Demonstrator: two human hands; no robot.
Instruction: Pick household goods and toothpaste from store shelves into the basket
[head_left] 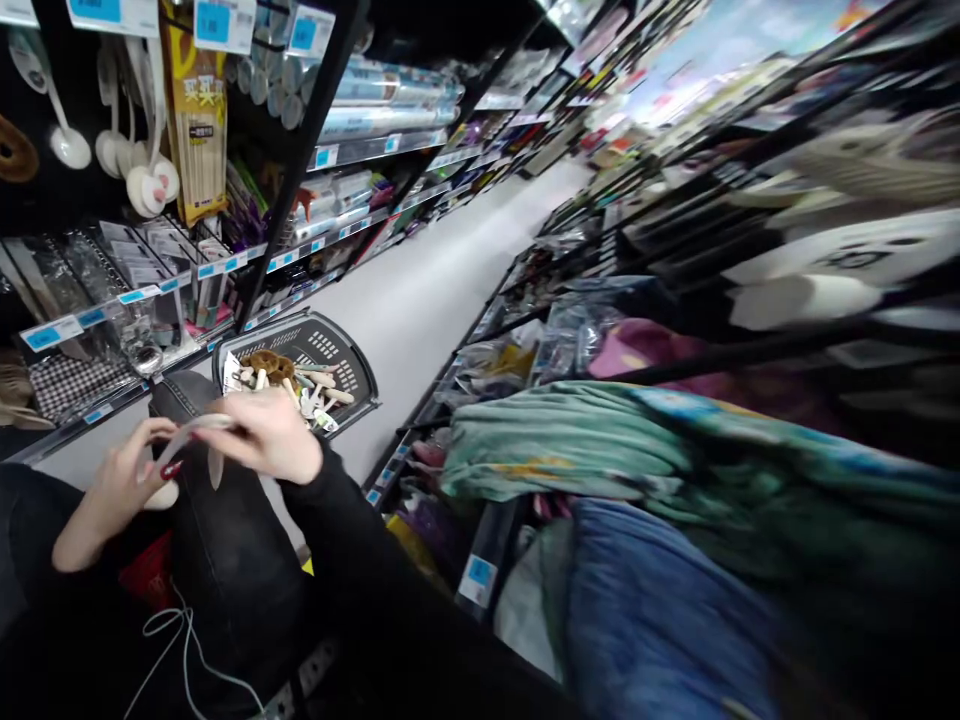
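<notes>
Above my dark-trousered knee, my left hand (112,490) and my right hand (274,435) are both closed on a white long-handled utensil, apparently a spoon (178,440). Its pale handle curves from one hand to the other. Below the fingers of my left hand shows a rounded white end (163,496), and a pale tip hangs under my right hand. A red detail sits by my left fingers. Just beyond my right hand, a grey basket (364,375) on the floor holds a brown fuzzy item (268,364) and several pale-handled utensils.
Shelving on the left carries hanging white spoons (71,146), a yellow packet of wooden sticks (196,120) and packaged goods. A pale aisle floor (442,260) runs ahead. Close on the right, green cloth (555,440) and blue cloth (645,600) hang out from a rack, blurred.
</notes>
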